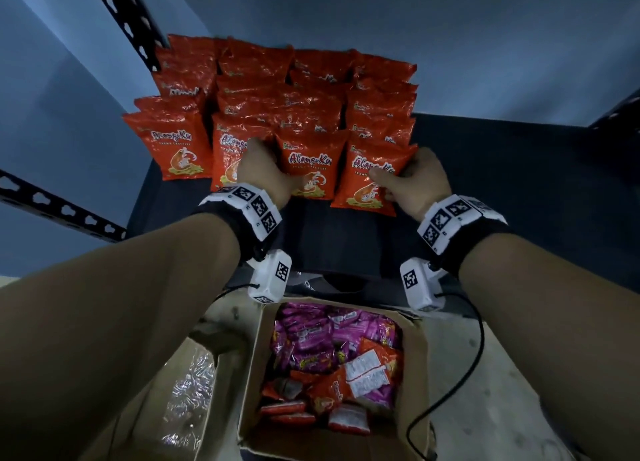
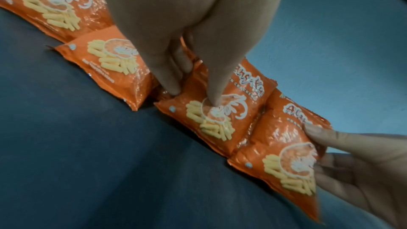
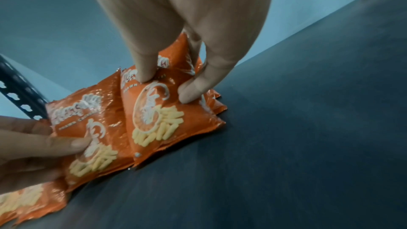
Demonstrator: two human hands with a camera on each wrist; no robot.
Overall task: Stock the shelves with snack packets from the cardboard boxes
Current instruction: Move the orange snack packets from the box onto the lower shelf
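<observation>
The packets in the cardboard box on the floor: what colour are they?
Mostly pink packets, plus some orange-red packets; clearest in the head view.

Packets on shelf — box below

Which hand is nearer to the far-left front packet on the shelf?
Left. The left hand grips the third front packet, with only the second packet between it and the far-left front packet; the right hand pinches the rightmost packet at the row's opposite end.

Dim light. A blue-grey wall backs a dark shelf with slotted black uprights; below it, a pale stained floor.
</observation>
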